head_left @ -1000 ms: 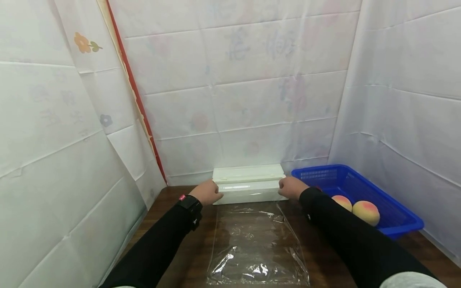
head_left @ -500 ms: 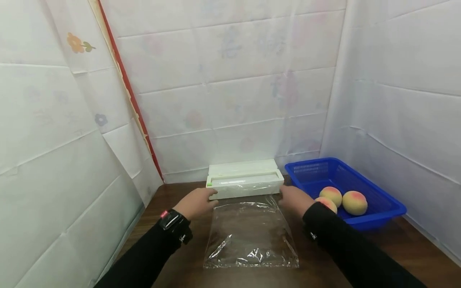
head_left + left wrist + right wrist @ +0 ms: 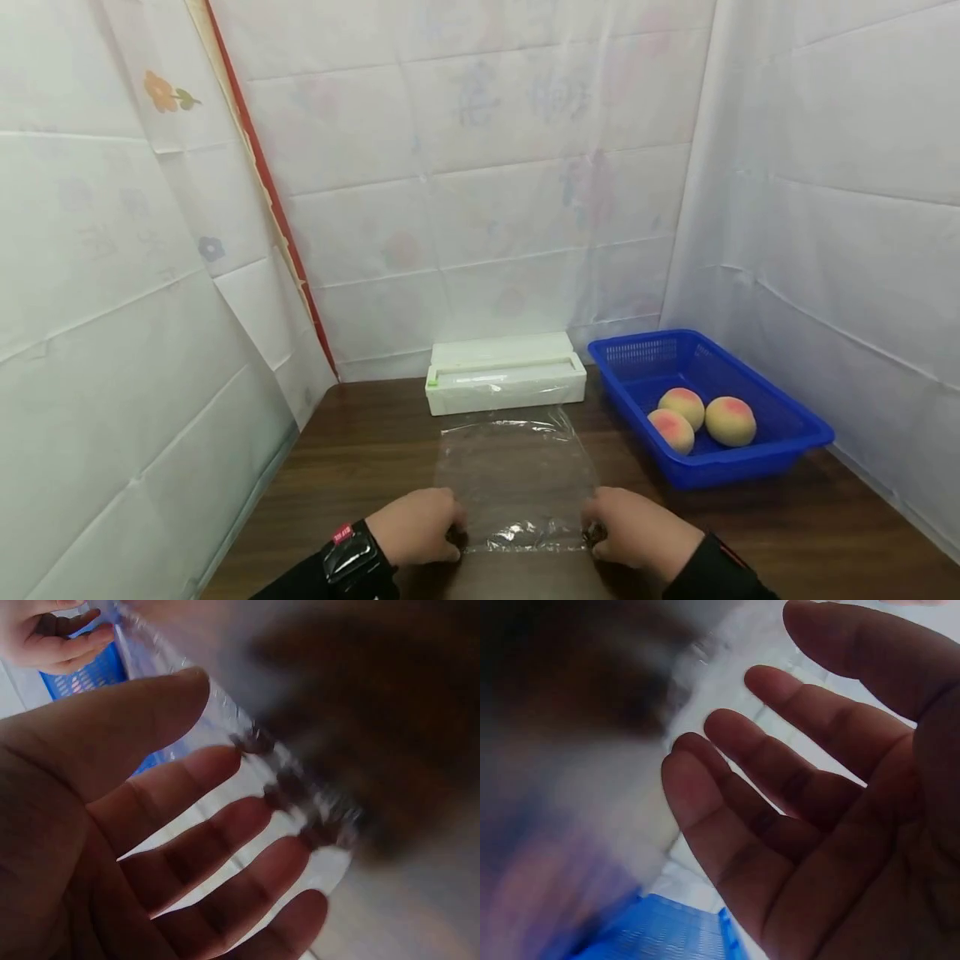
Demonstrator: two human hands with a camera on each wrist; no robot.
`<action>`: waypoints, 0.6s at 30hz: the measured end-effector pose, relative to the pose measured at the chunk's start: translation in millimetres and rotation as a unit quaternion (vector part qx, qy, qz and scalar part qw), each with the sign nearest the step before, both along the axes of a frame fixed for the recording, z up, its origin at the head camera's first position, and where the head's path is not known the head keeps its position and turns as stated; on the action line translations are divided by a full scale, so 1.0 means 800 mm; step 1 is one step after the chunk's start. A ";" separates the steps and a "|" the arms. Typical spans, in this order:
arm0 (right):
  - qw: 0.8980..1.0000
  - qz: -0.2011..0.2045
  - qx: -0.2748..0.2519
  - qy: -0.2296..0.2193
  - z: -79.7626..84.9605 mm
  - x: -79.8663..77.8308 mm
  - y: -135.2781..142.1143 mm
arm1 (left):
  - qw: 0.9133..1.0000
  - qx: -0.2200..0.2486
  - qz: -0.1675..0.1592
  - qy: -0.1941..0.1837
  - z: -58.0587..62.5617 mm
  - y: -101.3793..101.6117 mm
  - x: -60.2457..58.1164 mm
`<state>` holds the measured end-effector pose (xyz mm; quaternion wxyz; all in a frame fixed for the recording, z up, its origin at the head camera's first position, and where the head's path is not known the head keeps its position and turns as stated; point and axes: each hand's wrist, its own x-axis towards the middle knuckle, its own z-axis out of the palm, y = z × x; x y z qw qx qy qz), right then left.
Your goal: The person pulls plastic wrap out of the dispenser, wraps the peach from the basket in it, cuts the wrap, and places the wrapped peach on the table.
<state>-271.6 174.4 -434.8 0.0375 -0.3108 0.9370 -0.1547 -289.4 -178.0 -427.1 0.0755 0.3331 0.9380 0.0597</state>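
Head view: a person's left hand (image 3: 418, 527) and right hand (image 3: 636, 529) flank the near corners of a sheet of clear plastic film (image 3: 517, 483), at the lower center of the frame. The film lies over a dark wood-grain table (image 3: 375, 450), its glossy, wrinkled near edge between the two hands and its far end reaching the front of a long white box (image 3: 506, 398) at center. The box's lid (image 3: 498, 347) stands raised along the back.

In the left wrist view, the left hand's fingers are spread and gently bent, the thumb apart from them, with the film's crinkled edge running past the fingertips. The right wrist view shows the right hand's fingers extended, gripping nothing; blur leaves any contact with the film unclear.

At the right of the head view, a blue plastic basket (image 3: 795, 435) holds three peaches, one at the back (image 3: 682, 406), one at front left (image 3: 671, 431) and one at right (image 3: 731, 421). A black wristband (image 3: 354, 567) with a red tag circles the left wrist. White sheeting (image 3: 487, 208) with faint prints covers the walls behind.
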 end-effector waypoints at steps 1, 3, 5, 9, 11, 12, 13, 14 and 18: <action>1.000 -0.003 0.001 0.001 -0.003 0.002 0.001 | 1.000 -0.008 -0.003 0.014 -0.002 0.000 0.003; 1.000 -0.005 -0.002 0.006 -0.008 0.007 0.003 | 0.999 -0.016 -0.004 0.032 -0.004 0.000 0.010; 1.000 -0.006 -0.007 0.005 -0.012 0.013 0.006 | 0.999 -0.018 -0.008 0.038 -0.006 0.001 0.018; 0.999 -0.015 -0.018 -0.024 -0.016 0.028 0.017 | 0.999 -0.013 -0.023 0.033 -0.012 0.003 0.038; 0.999 -0.018 -0.025 -0.038 -0.016 0.036 0.022 | 0.999 -0.011 -0.027 0.027 -0.013 0.004 0.048; 0.998 -0.021 -0.025 -0.046 -0.016 0.040 0.024 | 0.999 -0.011 -0.029 0.030 -0.014 0.005 0.053; 0.998 -0.022 -0.028 -0.057 -0.016 0.044 0.026 | 0.999 -0.012 -0.029 0.026 -0.015 0.005 0.057; 0.997 -0.022 -0.029 -0.061 -0.016 0.048 0.028 | 0.999 -0.012 -0.034 0.030 -0.016 0.005 0.062; 0.995 -0.016 -0.038 -0.087 -0.019 0.058 0.037 | 0.996 -0.010 -0.065 0.060 -0.026 0.007 0.078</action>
